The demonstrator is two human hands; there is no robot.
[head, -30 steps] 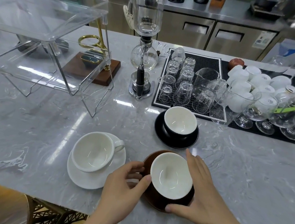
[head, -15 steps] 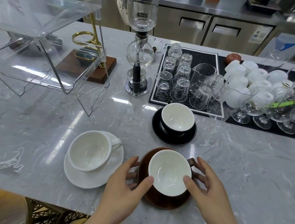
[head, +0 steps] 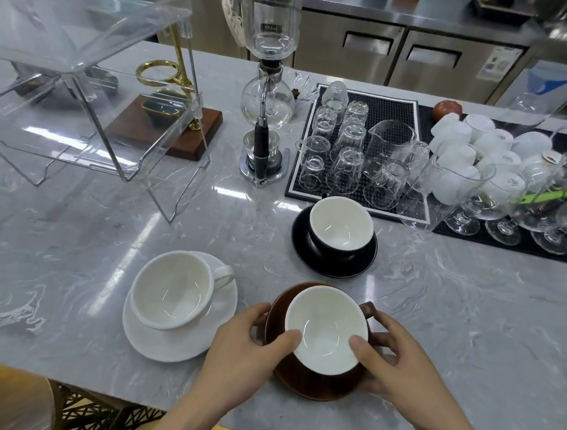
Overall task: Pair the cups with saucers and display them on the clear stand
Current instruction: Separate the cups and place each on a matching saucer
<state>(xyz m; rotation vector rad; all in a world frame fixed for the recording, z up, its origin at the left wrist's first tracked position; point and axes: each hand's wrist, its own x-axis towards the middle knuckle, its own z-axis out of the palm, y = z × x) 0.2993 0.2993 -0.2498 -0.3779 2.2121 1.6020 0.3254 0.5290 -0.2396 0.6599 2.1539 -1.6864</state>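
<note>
Both hands have closed in on the brown cup since a second ago, when the right lay flat beside it. Largest, the clear stand (head: pixel 82 70) sits far left on the marble counter (head: pixel 472 317), well apart. Between lie the white cup (head: pixel 172 289) on its white saucer (head: pixel 178 339) and the black cup (head: pixel 341 225) on its black saucer (head: pixel 333 253). Left hand (head: pixel 246 348) and right hand (head: pixel 396 358) grip the brown cup (head: pixel 327 328) on its brown saucer (head: pixel 315 382), thumbs on the rim, fingers curled round the sides.

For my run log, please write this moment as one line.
hands: left hand and right hand grip brown cup and saucer | paired: three sets | clear stand: no cups yet
</note>
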